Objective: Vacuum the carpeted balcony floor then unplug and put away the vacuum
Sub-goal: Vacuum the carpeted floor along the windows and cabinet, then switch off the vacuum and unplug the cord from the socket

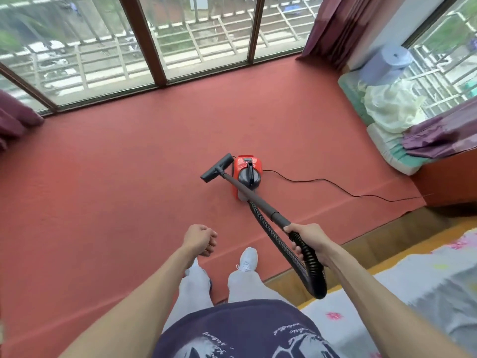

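A small red canister vacuum (pixel 247 174) with a dark round top sits on the red carpet (pixel 116 177) in the middle of the balcony. Its black floor nozzle (pixel 216 167) rests on the carpet just left of the canister. My right hand (pixel 308 241) grips the ribbed black hose (pixel 296 259) where it joins the grey wand (pixel 251 197). The hose loops down past my right leg and back to the canister. My left hand (pixel 200 240) hangs curled in a loose fist above my left leg, with nothing in it. A thin black power cord (pixel 335 187) runs from the canister toward the right wall.
Tall glass windows with brown frames (pixel 152 47) close the far side. Purple curtains (pixel 333 27) hang at both corners. A ledge at right holds cushions (pixel 392 148), pale cloth and a blue roll (pixel 387 65). A wooden step (pixel 361 246) and a patterned mat (pixel 426 275) lie behind me at right.
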Demonstrator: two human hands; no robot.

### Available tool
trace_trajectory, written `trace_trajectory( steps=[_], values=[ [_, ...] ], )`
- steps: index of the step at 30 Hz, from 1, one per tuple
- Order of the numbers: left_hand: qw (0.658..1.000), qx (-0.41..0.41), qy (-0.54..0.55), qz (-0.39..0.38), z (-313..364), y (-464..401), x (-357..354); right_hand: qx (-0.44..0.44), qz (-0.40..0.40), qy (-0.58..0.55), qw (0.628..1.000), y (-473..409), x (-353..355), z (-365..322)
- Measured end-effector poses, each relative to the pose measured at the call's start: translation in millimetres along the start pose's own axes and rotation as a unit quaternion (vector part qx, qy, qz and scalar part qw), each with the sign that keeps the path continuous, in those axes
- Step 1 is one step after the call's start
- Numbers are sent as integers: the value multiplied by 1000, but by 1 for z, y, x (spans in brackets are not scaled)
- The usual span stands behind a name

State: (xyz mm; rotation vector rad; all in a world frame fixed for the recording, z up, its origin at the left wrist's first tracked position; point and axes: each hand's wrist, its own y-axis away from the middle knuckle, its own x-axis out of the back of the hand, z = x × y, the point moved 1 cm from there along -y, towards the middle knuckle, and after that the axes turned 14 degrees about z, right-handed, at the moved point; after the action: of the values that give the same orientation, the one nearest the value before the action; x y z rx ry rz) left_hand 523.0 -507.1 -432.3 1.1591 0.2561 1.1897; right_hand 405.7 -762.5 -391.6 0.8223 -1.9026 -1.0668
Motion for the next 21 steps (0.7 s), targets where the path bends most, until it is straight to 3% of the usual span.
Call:
trace_trajectory(
  steps=[5, 12, 14, 17, 21],
  values=[
    [999, -22, 27, -21, 8, 28, -32, -47, -52, -77, 995, -24, -53, 5],
    [998, -12, 63, 24, -15, 32, -15, -38, -136, -191, 971, -32, -157, -13],
    [997, -8, 64, 36, -29, 27, -9, -31, -150, -160, 975, -38, -183, -4],
    [997, 9, 58, 42, -57, 8, -9, 20, -105, -23, 994, -55, -216, 23],
    [998, -2, 11, 65, -100, -35, -16, 34, -68, 27, 997, -80, -243, 60]
  ],
)
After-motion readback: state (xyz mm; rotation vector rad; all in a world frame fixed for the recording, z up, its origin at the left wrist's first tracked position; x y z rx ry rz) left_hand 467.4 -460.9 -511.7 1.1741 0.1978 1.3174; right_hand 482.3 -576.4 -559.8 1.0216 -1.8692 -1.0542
